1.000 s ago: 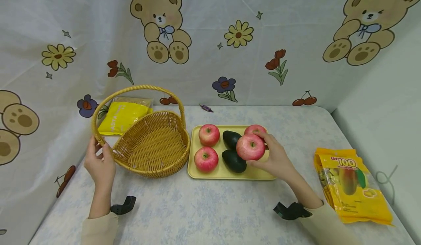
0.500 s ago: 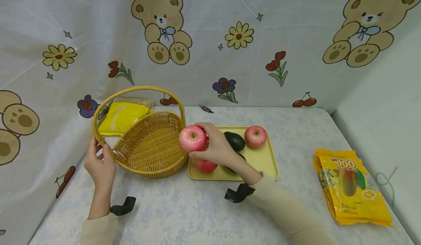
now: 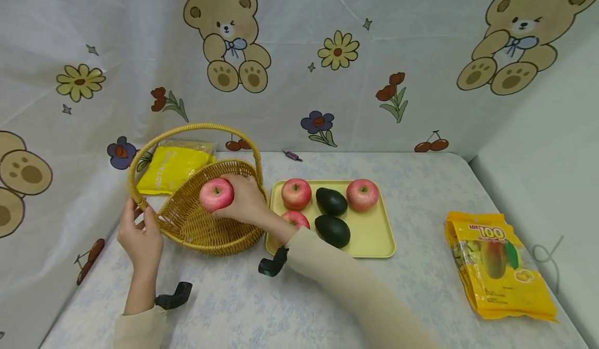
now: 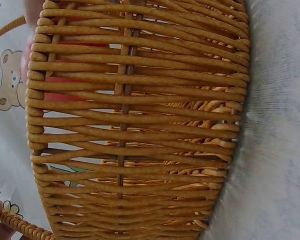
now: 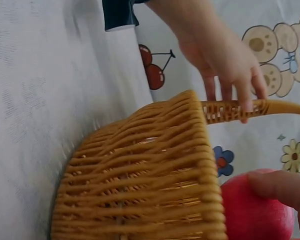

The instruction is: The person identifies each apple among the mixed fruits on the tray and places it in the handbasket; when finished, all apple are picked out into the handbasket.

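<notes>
My left hand [image 3: 141, 237] grips the lower left end of the handle of a yellow wicker basket [image 3: 201, 245]. In the right wrist view its fingers wrap that handle [image 5: 230, 111]. My right hand [image 3: 245, 201] holds a red apple [image 3: 217, 195] over the basket's opening, thumb and fingers round its sides. Seen from the right wrist, this apple [image 5: 257, 210] is beside the woven rim. On a yellow tray [image 3: 369, 234] right of the basket lie two dark green avocados [image 3: 331, 202] and several more apples [image 3: 362, 195]; my right forearm partly hides the front left one [image 3: 296, 219].
A yellow pasta bag [image 3: 175, 167] lies behind the basket. Near the back edge is a small purple-wrapped candy [image 3: 293, 155]. A yellow bag with a mango picture [image 3: 500, 266] lies at the right. A bear-print cloth [image 3: 290, 94] hangs behind the table.
My right hand has carried the apple left from above the tray's right part to over the basket. My left hand has stayed on the handle.
</notes>
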{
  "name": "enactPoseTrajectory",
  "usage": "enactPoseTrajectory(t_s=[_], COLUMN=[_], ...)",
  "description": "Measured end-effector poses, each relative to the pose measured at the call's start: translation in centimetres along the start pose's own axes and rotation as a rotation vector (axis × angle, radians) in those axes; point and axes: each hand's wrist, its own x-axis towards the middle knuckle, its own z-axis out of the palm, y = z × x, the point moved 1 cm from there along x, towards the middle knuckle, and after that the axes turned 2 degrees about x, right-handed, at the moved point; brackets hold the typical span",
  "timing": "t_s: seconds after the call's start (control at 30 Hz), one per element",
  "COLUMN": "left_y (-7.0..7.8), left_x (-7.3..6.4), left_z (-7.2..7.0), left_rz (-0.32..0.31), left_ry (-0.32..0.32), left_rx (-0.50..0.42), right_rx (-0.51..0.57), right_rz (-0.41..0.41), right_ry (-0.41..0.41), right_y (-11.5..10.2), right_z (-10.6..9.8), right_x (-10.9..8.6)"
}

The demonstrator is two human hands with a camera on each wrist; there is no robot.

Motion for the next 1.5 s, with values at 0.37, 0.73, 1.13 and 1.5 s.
enactPoseTrajectory(t_s=[0.37, 0.73, 1.13, 1.5], left_y=[-0.1, -0.2, -0.3, -0.2], left_x=[-0.1, -0.3, -0.2, -0.2], left_z=[0.0, 0.2, 0.1, 0.2], left_rz=[-0.009, -0.024, 0.004, 0.017], left_ry=[0.007, -0.008, 0.007, 0.016], left_rx=[0.021, 0.031, 0.022, 0.010], right_rx=[-0.074, -0.060, -0.092, -0.040], right_rz=[0.138, 0.175, 0.169, 0.181], right_ry=[0.026, -0.013, -0.115, -0.163], right_y=[-0.6, 0.3, 0.1, 0.0], right_z=[4.3, 6.0, 7.1, 6.9], right_x=[3.0, 3.8, 4.6, 4.4])
